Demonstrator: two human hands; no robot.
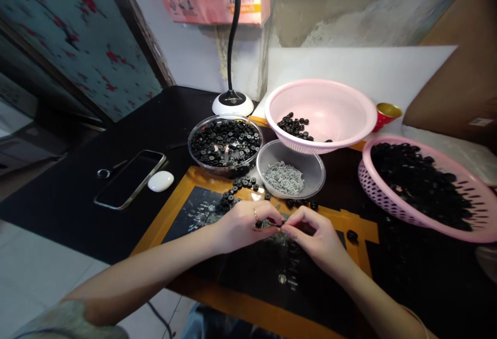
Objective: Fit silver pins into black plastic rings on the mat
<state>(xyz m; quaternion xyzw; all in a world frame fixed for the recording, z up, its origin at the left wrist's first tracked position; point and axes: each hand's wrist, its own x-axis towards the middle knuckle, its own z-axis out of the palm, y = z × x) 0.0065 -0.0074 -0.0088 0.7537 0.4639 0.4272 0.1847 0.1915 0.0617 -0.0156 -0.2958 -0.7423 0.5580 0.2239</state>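
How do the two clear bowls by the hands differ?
The left bowl holds black washers; the right bowl holds silver screws. The left bowl is nearly full and stands farther back; the right bowl is sparsely filled and nearer the hands. Both are round, clear and upright.

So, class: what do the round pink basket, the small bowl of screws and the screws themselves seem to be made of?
Round pink basket: probably moulded plastic, with an even pink colour and fine mesh holes.
Small bowl: clear plastic or glass, since the dark table shows through its wall; which one is unclear.
Screws: likely metal, going by their grey, slightly shiny look.
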